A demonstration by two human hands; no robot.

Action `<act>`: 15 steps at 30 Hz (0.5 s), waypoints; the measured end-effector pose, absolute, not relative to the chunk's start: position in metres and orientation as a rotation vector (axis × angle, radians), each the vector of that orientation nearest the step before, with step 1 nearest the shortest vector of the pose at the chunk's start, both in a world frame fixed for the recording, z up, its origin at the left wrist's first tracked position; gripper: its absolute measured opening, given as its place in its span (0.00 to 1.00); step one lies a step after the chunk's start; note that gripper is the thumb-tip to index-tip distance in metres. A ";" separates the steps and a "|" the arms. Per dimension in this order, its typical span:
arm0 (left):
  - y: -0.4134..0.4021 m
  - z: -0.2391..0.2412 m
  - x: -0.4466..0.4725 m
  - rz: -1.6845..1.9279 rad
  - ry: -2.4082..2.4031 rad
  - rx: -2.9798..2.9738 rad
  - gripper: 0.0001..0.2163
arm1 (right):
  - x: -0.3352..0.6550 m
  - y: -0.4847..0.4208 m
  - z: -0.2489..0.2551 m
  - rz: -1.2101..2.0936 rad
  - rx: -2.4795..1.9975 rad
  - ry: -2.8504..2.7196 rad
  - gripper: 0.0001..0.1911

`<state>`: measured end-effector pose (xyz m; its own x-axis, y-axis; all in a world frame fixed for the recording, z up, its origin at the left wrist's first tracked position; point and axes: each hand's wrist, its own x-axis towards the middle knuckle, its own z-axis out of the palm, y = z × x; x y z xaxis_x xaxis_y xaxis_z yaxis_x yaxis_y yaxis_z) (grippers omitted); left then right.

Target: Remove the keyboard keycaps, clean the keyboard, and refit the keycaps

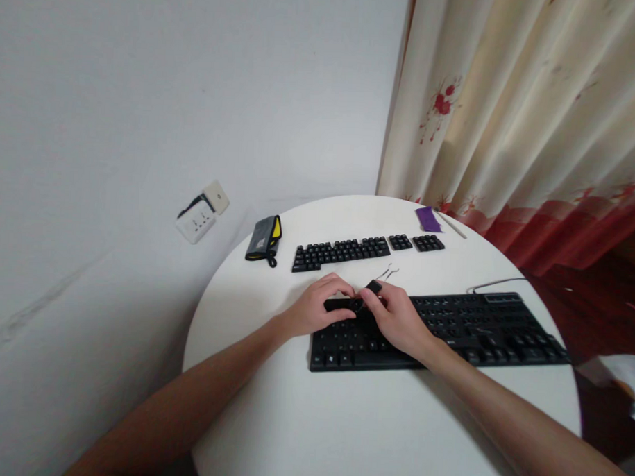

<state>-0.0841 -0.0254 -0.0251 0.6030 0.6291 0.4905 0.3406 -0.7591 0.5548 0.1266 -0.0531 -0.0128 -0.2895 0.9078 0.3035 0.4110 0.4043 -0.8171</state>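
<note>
A black keyboard [491,324] lies on the white round table, and both hands are over its left part. My right hand [398,317] is closed around a keycap puller [374,287], whose black handle shows between the fingers. Its thin wire ends [389,272] point up and away from me. My left hand [318,306] hovers at the keyboard's upper left corner, thumb and forefinger curled together against a small dark piece, too small to name, close to the right fingertips. Behind the hands, loose black keycaps [343,251] stand in neat rows.
Two smaller keycap blocks [399,242] [428,242] continue the rows to the right. A grey and yellow pouch [262,239] lies at the table's left. A purple cloth [428,220] and a thin stick [452,225] lie at the back right. The keyboard's cable [496,282] runs off the right edge.
</note>
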 end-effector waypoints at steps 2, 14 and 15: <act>-0.027 -0.026 -0.083 0.971 0.781 2.425 0.11 | 0.125 -0.055 -0.013 0.788 -1.123 -1.868 0.19; -0.025 -0.027 -0.079 1.089 0.779 2.528 0.05 | 0.119 -0.055 -0.024 0.948 -1.136 -1.726 0.19; -0.025 -0.027 -0.079 1.094 0.776 2.543 0.04 | 0.119 -0.055 -0.025 0.944 -1.133 -1.714 0.19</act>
